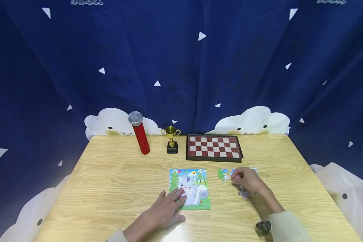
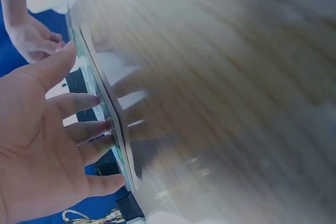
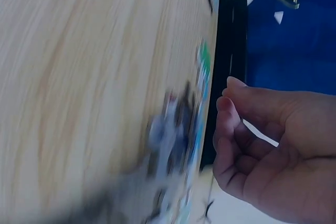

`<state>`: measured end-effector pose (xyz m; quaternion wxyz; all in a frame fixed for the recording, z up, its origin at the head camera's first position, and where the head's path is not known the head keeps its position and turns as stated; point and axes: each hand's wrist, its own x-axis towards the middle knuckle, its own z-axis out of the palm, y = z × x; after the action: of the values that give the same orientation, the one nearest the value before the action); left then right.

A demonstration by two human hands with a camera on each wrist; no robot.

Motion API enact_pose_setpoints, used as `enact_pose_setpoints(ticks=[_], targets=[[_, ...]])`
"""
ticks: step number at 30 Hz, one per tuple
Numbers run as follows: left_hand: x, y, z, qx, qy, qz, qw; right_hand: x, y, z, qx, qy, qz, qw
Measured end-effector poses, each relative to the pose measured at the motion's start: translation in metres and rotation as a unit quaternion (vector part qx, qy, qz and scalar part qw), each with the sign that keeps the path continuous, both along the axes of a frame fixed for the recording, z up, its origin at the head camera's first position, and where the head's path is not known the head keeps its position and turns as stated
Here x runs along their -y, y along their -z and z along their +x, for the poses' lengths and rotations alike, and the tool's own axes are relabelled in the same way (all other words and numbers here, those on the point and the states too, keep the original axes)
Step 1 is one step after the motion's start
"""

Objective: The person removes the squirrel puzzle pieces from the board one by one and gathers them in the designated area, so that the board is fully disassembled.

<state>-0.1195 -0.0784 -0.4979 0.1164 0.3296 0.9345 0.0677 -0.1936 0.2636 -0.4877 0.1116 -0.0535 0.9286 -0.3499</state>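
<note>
1. From my far seat, the red mic (image 1: 141,137) comes first. It stands at the back of the table (image 1: 109,181).
2. My left hand (image 1: 167,209) has its fingers spread, with some tips resting on the picture. It grips nothing.
3. The gold cup (image 1: 171,133) stands at the back, behind the picture.
4. The picture (image 1: 204,202) lies flat near the middle of the table. It looks whole to me, with no holes. I can't tell if it is a guide or a done puzzle. It is square and bright, with a white squirrel, green trees and blue sky.
5. The chess board (image 1: 213,147) lies at the back too.
6. The pieces (image 1: 222,174) lie right of the picture, apart from it. I'd say this part is only half made: the edge looks bumpy, not square, so joining seems left to do. They look green, blue and purple-grey. My hand hides some, so I can't count them.
7. My right hand (image 1: 246,178) is over the pieces, thumb and first finger close together, the rest curled. I can't tell if it pinches a piece.
</note>
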Motion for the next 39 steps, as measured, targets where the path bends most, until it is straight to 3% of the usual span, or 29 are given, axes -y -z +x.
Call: enact_pose_setpoints(ticks=[9,15,23,39], targets=[[0.002,-0.001,0.001,0.003,0.002,0.006,1.0000,0.050,-0.006,-0.004,-0.006,-0.056,-0.020,0.998],[0.004,-0.002,0.003,-0.004,-0.001,0.005,1.0000,0.091,-0.007,-0.008,-0.041,-0.088,-0.035,0.995],[0.007,-0.004,0.010,-0.010,0.008,-0.007,0.9999,0.134,-0.001,-0.008,-0.050,-0.091,-0.055,0.993],[0.011,-0.007,0.020,-0.020,0.006,-0.023,0.9995,0.166,0.015,-0.006,-0.019,-0.108,-0.052,0.993]])
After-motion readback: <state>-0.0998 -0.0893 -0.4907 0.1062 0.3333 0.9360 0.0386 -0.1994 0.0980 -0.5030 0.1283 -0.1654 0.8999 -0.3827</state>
